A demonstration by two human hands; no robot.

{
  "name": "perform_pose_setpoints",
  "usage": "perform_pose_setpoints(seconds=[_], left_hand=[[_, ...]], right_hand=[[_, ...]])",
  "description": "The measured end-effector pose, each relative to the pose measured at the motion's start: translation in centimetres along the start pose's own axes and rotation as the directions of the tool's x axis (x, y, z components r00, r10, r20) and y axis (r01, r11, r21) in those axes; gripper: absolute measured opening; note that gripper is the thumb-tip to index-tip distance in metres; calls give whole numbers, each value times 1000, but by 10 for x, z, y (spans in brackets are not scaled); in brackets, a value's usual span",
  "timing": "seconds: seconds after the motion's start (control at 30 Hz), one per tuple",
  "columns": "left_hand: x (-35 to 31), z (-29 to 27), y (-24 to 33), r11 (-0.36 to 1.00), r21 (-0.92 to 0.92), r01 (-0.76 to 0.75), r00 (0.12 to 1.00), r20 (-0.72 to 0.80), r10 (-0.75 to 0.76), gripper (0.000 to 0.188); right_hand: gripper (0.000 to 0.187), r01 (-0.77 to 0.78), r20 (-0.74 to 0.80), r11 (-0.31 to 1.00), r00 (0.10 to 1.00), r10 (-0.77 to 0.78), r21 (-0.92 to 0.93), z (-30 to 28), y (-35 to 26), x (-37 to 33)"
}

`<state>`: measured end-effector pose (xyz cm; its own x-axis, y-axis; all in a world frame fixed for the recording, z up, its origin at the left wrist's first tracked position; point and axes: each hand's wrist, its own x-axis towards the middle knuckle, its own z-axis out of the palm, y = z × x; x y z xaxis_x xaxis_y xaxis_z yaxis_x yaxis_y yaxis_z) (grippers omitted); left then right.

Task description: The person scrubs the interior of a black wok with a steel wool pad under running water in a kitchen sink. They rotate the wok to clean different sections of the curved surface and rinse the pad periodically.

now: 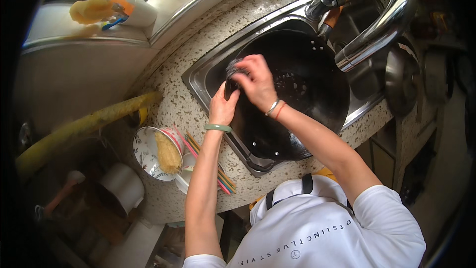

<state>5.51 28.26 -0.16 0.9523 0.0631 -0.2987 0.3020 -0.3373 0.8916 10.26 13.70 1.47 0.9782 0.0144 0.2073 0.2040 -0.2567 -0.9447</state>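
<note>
A large black wok (pixel 317 104) fills the near basin of the steel sink, with wet drops and some water on its inside. My left hand (pixel 223 105) is closed on the wok's left rim, thumb toward the inside. Just above it, my right hand (pixel 256 77) pinches a grey, shiny scrubber that looks like steel wool (pixel 232 68) and presses it to the wok near the rim. This hand is slightly blurred, and its fingers partly cover the scrubber.
A chrome faucet (pixel 374 37) arches over the sink's right side. On the speckled counter (pixel 171 87) to the left stand a patterned bowl (pixel 144 156) with a yellowish bundle, and several coloured chopsticks (pixel 225 181). A yellow pipe (pixel 94 124) runs at the left; a pot lid (pixel 401 79) sits at right.
</note>
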Motion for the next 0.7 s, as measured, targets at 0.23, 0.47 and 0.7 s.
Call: perform_pose_setpoints(seconds=[0.23,0.47,0.7], left_hand=[[-7,6,12,995,-82,49,997,58,-44,38],[-21,13,14,990,-75,116,992,60,-112,31],[-25,16,7,980,-162,113,993,31,-110,31]], right_hand=[[11,-10,-192,998,981,-2,-62,-2,16,42],[15,109,49,990,993,-105,-93,1,3,-11],[11,-12,-152,991,988,-9,-135,-10,15,24]])
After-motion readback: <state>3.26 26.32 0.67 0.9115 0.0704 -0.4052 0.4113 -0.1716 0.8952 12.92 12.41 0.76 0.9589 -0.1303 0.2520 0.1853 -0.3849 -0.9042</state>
